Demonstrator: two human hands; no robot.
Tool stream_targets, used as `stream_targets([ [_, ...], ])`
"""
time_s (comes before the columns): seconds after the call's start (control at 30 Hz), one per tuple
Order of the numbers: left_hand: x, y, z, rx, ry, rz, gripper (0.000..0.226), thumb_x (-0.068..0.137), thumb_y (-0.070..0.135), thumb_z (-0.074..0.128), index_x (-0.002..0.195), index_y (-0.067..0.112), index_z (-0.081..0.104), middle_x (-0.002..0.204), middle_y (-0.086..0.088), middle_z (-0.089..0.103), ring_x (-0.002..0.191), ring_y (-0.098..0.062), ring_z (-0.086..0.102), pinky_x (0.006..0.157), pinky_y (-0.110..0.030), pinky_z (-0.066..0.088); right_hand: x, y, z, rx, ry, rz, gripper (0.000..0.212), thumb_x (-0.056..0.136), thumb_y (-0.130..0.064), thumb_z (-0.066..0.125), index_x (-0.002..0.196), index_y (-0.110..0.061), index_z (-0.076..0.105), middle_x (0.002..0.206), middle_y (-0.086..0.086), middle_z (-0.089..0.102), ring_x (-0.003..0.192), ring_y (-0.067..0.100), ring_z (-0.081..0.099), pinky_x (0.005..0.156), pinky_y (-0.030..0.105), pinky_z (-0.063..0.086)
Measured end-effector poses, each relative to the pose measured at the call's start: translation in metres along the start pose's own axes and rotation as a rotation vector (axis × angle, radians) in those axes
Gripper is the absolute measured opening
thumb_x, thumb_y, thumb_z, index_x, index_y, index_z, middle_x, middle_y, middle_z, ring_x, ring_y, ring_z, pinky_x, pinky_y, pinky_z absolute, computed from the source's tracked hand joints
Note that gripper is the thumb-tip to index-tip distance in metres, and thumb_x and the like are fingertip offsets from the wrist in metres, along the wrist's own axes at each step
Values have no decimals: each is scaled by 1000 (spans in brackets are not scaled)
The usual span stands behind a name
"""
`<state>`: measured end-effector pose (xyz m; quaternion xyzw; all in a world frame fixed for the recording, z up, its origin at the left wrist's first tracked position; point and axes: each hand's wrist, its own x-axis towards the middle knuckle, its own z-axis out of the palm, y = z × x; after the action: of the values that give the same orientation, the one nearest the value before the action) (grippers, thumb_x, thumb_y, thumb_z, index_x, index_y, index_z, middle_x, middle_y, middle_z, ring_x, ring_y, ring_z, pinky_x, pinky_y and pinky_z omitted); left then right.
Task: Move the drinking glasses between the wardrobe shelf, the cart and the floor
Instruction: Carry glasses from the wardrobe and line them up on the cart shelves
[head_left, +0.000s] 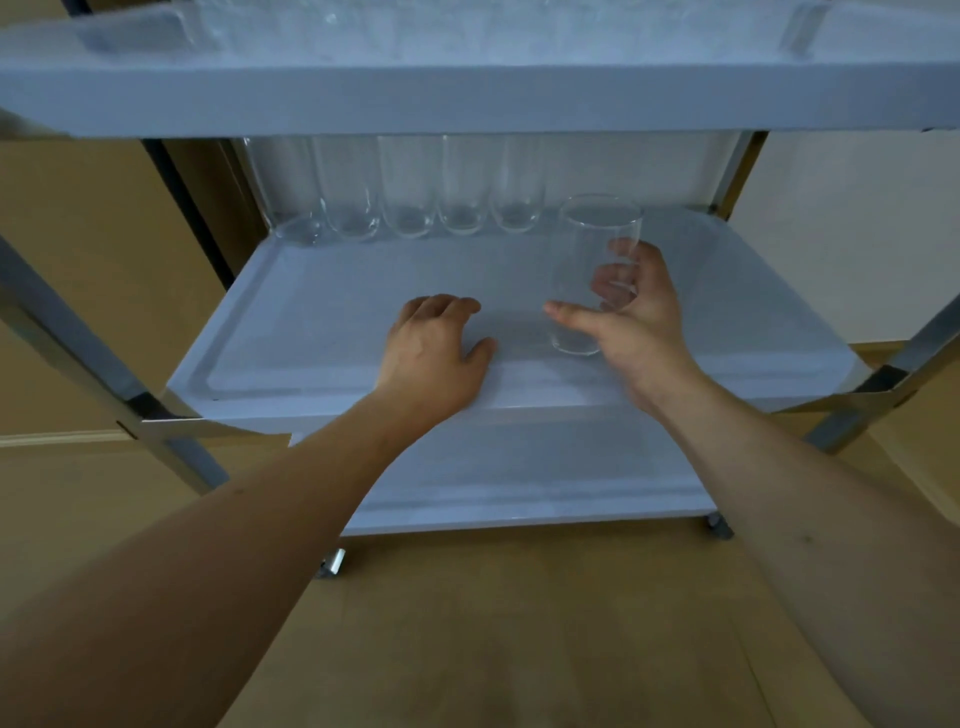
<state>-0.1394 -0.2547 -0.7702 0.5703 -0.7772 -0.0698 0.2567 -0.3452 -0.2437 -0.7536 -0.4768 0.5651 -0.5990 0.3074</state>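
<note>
The right hand (631, 312) grips a drinking glass (592, 275) above the cart's middle tray (291, 332), seemingly placing it; the left hand (436, 353) rests open there; next, set it beside the back row of glasses (410, 192).

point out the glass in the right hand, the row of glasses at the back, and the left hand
held glass (587, 270), head view, clear side wall left of the fingers
row of glasses (408, 208), head view, lower body of the middle glass
left hand (434, 353), head view, back of the hand
</note>
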Motion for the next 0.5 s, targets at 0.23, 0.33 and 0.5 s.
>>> stream_targets([
  [0.23,28,17,25,24,-39,22,50,95,40,62,139,17,58,143,-9,57,137,-34,42,113,-45,37,20,7,-16,-116,-31,-4,94,62,-23,97,140,-20,45,125,-2,59,110,18,60,91,30,54],
  [0.33,45,22,36,61,-89,26,52,97,43,56,144,19,53,148,-6,53,142,-32,38,118,-44,31,24,10,-17,-134,-23,-8,92,63,-22,97,137,-15,43,125,-2,59,112,20,59,96,36,53],
  [0.5,49,18,48,111,-166,3,52,100,50,46,146,27,50,154,-1,46,146,-29,33,121,-47,21,28,16,-22,-142,-66,-40,86,66,-21,95,135,-16,44,127,-3,58,110,17,59,95,30,53],
])
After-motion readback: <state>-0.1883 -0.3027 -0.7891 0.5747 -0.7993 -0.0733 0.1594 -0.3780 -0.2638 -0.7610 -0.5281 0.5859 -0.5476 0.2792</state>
